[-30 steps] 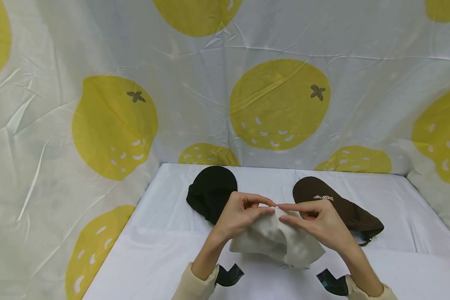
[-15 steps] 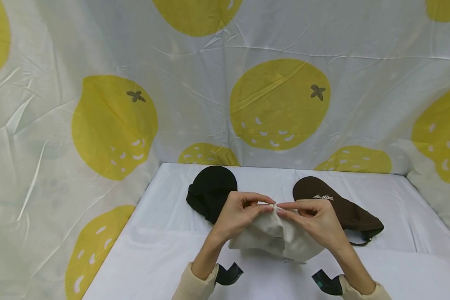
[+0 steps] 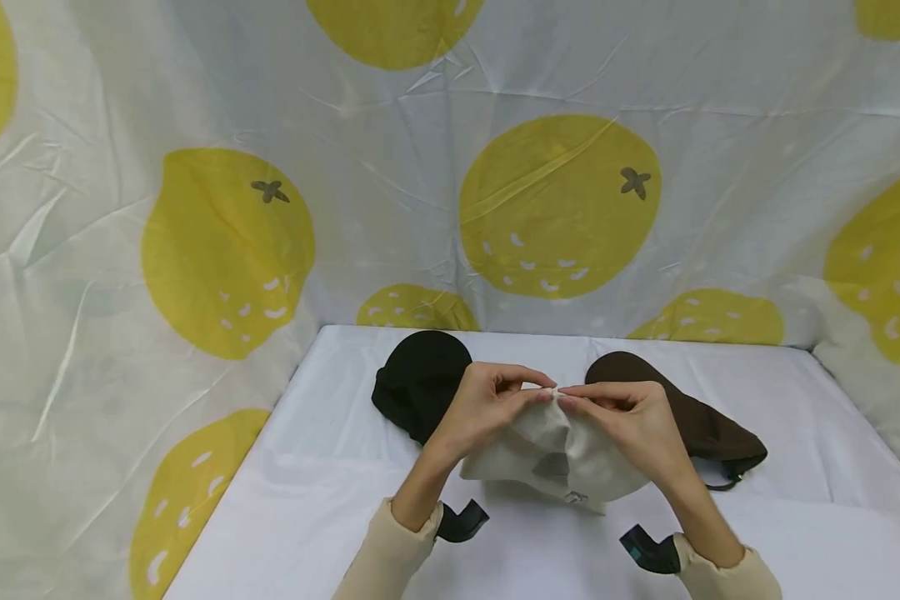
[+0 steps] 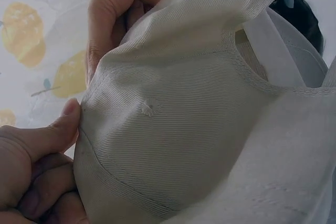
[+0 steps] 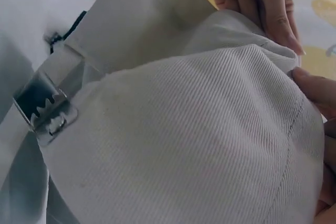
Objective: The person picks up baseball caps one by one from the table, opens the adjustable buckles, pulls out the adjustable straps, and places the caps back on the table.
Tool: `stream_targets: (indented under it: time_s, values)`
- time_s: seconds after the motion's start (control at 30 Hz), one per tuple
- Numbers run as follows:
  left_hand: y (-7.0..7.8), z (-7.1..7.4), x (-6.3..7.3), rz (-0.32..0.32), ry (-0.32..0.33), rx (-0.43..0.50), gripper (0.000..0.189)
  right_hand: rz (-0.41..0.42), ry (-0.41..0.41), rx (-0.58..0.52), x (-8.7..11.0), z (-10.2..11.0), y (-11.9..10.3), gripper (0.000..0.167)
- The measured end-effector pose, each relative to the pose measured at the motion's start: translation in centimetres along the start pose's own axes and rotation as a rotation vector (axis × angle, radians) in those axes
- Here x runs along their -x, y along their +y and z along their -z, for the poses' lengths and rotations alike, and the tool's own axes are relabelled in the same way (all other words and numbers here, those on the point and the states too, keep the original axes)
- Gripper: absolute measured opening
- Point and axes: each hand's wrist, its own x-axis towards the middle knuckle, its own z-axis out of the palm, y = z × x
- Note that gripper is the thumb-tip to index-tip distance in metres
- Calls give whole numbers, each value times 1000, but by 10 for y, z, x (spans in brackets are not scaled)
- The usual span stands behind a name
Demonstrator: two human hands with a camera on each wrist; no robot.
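Note:
A cream fabric cap (image 3: 592,467) hangs above the white table between my two hands. My left hand (image 3: 480,412) pinches the cloth at its top edge between thumb and index finger. Right beside it, my right hand (image 3: 637,417) pinches the same edge, the fingertips of both hands nearly meeting. In the left wrist view the cap's ribbed crown (image 4: 163,135) shows a small stitched eyelet, with the strap opening to the right. A metal buckle (image 5: 47,111) with a toothed clasp shows on the strap in the right wrist view.
A black cap (image 3: 420,383) lies on the table behind my left hand. Behind my right hand lies a brown cap (image 3: 708,433) with pale lettering, partly covered by that hand. A lemon-print curtain (image 3: 390,208) hangs along the back and sides of the white table (image 3: 285,525).
Both hands have risen a little, lifting the cream cap with them, and its lower edge has tilted so that more of its small dark marking shows. The other two caps stay put.

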Motion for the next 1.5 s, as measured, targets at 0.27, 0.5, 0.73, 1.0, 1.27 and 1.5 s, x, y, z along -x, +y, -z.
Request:
stream_targets:
  time_s: [0.27,0.5,0.73,1.0,1.27,1.5]
  values:
    - [-7,7,-33,-9,-10,-94,8,-3,51,1,-26,3,8,11]
    - [-19,14,-69,-27,-17,-153,10,-35,90,-30,-59,6,24,17]
    - [-35,22,-100,-128,5,-198,13,50,131,-109,-91,5,46,19]
    - [-70,16,-85,-94,-23,-227,13,-13,37,-102,-83,-3,75,19]
    - [-92,0,-57,29,-43,-123,11,-105,-21,-73,-54,-7,93,19]
    - [-99,-14,-33,99,-29,-87,13,-152,-82,-98,-32,-11,103,20]
